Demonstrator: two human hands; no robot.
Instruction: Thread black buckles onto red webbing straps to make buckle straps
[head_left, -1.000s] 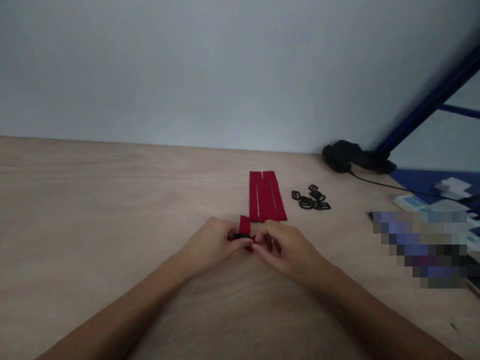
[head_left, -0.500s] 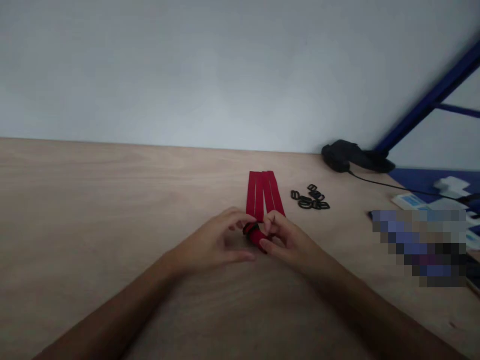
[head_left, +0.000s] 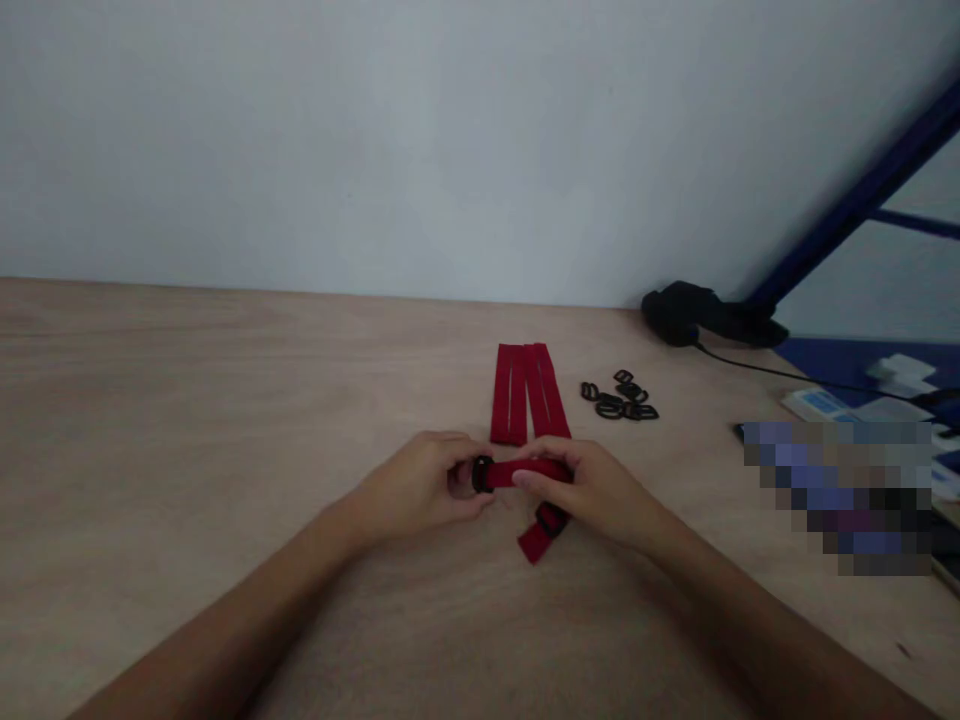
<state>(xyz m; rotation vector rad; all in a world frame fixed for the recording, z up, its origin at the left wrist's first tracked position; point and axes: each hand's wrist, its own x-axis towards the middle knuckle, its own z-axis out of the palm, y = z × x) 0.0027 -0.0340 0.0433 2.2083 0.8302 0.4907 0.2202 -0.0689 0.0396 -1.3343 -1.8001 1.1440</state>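
A red webbing strap (head_left: 504, 474) stretches sideways between my two hands, low over the wooden table. Its left end passes through a black buckle (head_left: 482, 474), which the fingers of my left hand (head_left: 427, 487) grip from the left. My right hand (head_left: 592, 490) is closed, pinching the strap between thumb and fingers. Below the right hand, a red tail of the strap hangs down to the left, with a black slider (head_left: 551, 517) on it. Part of the strap is hidden by the right fingers. Just beyond the hands lie several flat red strips (head_left: 510, 395) side by side.
Several loose black buckles and sliders (head_left: 631, 400) lie in a group right of the strips. A dark object with a cable (head_left: 690, 312) rests by the wall. White items (head_left: 900, 375) and a blurred-out patch (head_left: 847, 490) are at the right. A pale wall (head_left: 337, 150) bounds the table behind.
The strap has turned more level and stretched out between the hands. My left fingers have closed on the buckle. The tail with its slider now shows below my right hand.
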